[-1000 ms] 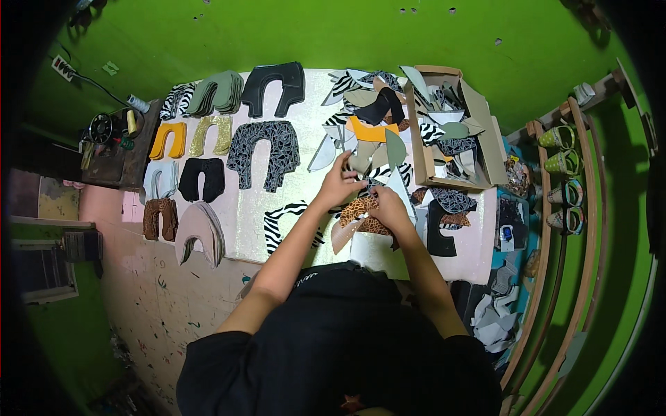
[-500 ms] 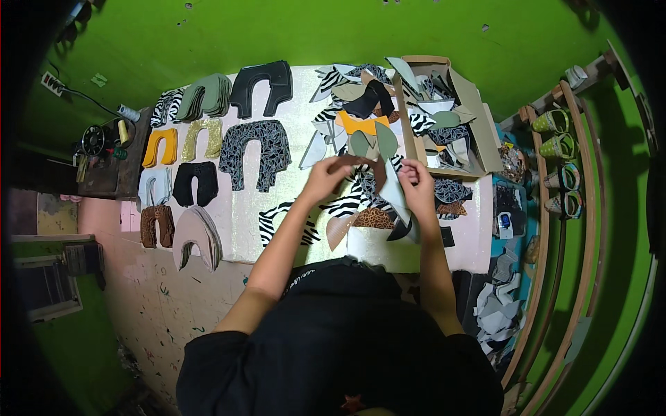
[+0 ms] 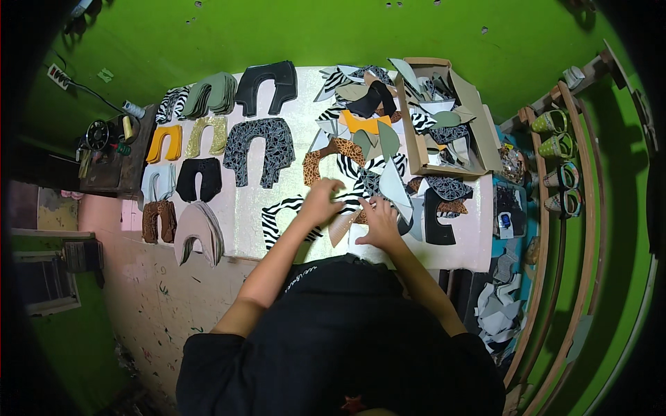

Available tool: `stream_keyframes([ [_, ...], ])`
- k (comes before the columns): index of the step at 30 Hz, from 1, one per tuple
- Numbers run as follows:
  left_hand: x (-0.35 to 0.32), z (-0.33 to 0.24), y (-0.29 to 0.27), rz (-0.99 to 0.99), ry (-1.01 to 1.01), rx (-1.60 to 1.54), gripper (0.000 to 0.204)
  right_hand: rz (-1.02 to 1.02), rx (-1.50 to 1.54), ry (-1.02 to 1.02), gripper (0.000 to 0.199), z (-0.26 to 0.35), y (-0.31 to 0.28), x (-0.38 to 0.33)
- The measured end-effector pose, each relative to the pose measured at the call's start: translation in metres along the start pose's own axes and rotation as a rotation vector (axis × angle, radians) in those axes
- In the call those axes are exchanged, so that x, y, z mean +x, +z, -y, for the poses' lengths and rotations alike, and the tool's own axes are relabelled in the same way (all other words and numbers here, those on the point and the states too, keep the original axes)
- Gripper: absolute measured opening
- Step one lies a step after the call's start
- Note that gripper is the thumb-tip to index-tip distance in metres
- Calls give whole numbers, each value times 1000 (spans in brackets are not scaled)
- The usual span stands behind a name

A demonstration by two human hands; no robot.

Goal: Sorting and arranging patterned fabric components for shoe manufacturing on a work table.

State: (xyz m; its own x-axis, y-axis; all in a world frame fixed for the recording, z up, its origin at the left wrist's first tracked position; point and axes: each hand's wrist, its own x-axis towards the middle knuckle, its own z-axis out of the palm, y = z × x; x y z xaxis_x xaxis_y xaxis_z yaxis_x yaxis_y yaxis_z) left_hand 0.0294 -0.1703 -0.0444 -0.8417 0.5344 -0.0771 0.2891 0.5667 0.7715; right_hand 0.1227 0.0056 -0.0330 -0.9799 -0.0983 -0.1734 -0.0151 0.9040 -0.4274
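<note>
1. Half a second ago both hands were raised over the middle of the pale glittery tabletop (image 3: 277,229), holding a zebra-striped piece up between them. Now they have dropped to the near edge, onto the loose pile of cut shoe-upper pieces there.
2. The leopard-spotted brown curved piece (image 3: 316,165), which lay near the hands a second ago, now sits further up the tabletop, apart from them. This suggests pieces are being sorted out of the pile one at a time.
3. The left hand (image 3: 320,202) lies palm down, fingers curled onto a zebra-striped black-and-white fabric piece (image 3: 283,216). Whether it pinches the piece or only presses it, I cannot tell.
4. The right hand (image 3: 380,222) rests just beside it, fingers spread flat on a tan leather-like cut piece (image 3: 341,227) and the white sheet beneath. It appears to hold things down, not clenched.
5. Both forearms reach forward from the lower edge, elbows bent outward.
6. To the left lie neat stacks of U-shaped uppers, black, yellow, olive and brown. An open cardboard box (image 3: 479,132) of mixed pieces stands at the far right.
</note>
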Motion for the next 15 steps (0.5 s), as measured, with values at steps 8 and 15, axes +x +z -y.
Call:
stream_keyframes([
  [8, -12, -13, 33, 184, -160, 470, 70, 32, 215, 38, 41, -13, 25, -6],
  [15, -8, -22, 34, 124, -72, 374, 48, -233, 342, 146, 25, -29, 16, -24],
])
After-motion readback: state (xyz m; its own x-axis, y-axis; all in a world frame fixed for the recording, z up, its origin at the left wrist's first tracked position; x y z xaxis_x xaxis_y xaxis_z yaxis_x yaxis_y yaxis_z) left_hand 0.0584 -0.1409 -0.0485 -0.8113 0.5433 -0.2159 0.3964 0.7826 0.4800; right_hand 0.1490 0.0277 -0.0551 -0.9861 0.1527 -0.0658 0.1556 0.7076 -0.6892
